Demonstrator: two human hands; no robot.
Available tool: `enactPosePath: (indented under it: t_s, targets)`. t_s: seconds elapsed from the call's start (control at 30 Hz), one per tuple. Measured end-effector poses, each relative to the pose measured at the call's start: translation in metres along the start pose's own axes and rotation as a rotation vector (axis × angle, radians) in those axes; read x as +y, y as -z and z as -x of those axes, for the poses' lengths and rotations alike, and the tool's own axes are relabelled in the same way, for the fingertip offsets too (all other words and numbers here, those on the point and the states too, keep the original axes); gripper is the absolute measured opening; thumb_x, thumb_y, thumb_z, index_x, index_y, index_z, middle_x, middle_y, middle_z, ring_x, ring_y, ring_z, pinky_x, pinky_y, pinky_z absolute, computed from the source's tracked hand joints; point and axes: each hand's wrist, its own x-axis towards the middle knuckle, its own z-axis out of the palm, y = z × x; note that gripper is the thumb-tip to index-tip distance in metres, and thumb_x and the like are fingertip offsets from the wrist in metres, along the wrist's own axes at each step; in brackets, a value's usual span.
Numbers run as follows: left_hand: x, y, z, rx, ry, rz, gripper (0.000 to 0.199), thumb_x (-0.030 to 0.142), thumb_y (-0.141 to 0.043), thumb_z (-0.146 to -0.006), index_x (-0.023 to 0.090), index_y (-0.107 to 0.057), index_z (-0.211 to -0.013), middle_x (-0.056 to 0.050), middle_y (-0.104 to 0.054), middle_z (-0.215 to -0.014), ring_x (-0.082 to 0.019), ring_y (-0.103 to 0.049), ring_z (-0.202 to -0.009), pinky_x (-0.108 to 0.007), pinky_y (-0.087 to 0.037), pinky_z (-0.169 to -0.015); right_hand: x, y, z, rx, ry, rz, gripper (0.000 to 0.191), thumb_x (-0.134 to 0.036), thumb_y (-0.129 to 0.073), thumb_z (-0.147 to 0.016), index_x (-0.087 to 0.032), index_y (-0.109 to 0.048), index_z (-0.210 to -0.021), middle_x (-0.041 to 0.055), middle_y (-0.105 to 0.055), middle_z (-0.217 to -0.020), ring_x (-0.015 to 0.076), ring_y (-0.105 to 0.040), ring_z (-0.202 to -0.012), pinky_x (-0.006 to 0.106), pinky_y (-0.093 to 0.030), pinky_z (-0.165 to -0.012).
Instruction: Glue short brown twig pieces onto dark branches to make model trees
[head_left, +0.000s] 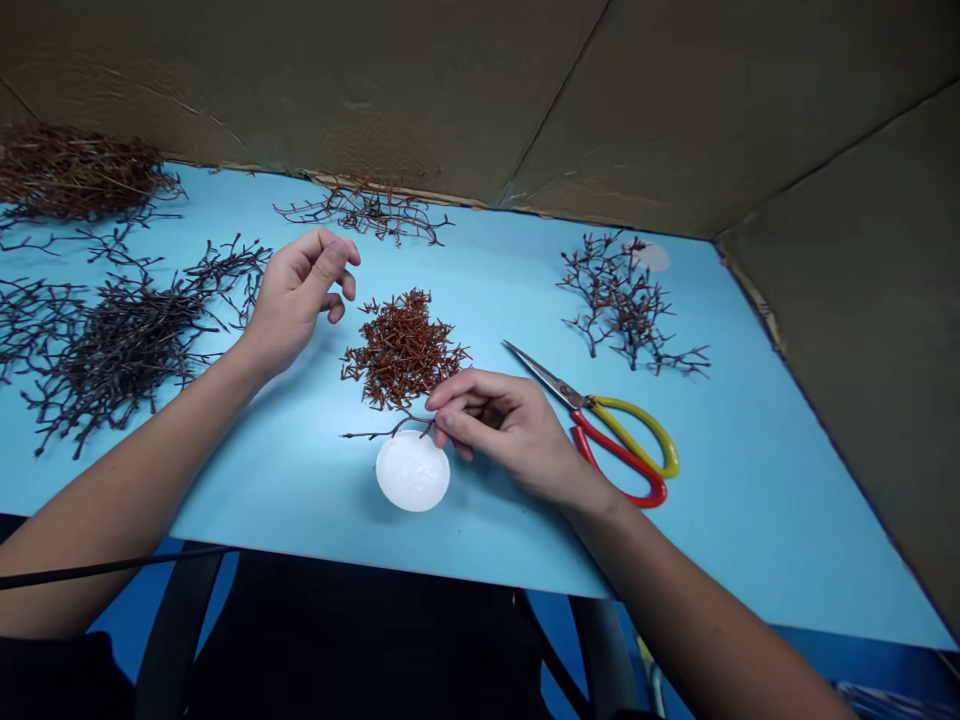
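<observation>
My right hand (499,425) pinches one end of a thin dark twig (382,433), which extends leftward over the far rim of a small white bowl (413,472). Just beyond the bowl lies a heap of short reddish-brown pieces (405,350). My left hand (304,285) is raised to the left of this heap, its fingers curled and the thumb near the index finger. Whether anything tiny sits between those fingertips cannot be made out.
Scissors (581,402) with red and yellow handles lie right of my right hand. Dark twigs (127,335) pile up at left, with brown stems (82,170) behind. Further twigs (375,212) lie near the cardboard wall (420,90); branched ones (622,295) lie at right beside a white disc (651,257).
</observation>
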Motion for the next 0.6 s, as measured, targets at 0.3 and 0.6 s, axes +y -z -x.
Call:
enactPosePath:
  t_s: [0.3, 0.6]
  targets:
    - [0.001, -0.0012, -0.0017, -0.013, 0.041, -0.029, 0.054, 0.063, -0.094, -0.075, 0.021, -0.062, -0.083, -0.003, -0.061, -0.097, -0.01, -0.058, -0.068, -0.02, -0.045, -0.045, -0.0011, 0.0006, -0.0022, -0.001, 0.045, 0.131, 0.012, -0.027, -0.076, -0.096, -0.018, -0.072, -0.103, -0.0018, -0.071, -0.073, 0.0106, -0.061, -0.063, 0.026, -0.045, -0.06]
    - [-0.001, 0.0013, -0.0017, 0.011, 0.026, -0.071, 0.047, 0.059, -0.093, -0.077, 0.022, -0.065, -0.085, -0.005, -0.066, -0.1, -0.01, -0.057, -0.067, -0.022, -0.045, -0.045, -0.0054, 0.0, 0.005, 0.01, 0.126, 0.331, 0.01, -0.026, -0.077, -0.095, -0.02, -0.074, -0.102, 0.0009, -0.072, -0.079, 0.0141, -0.064, -0.07, 0.029, -0.045, -0.061]
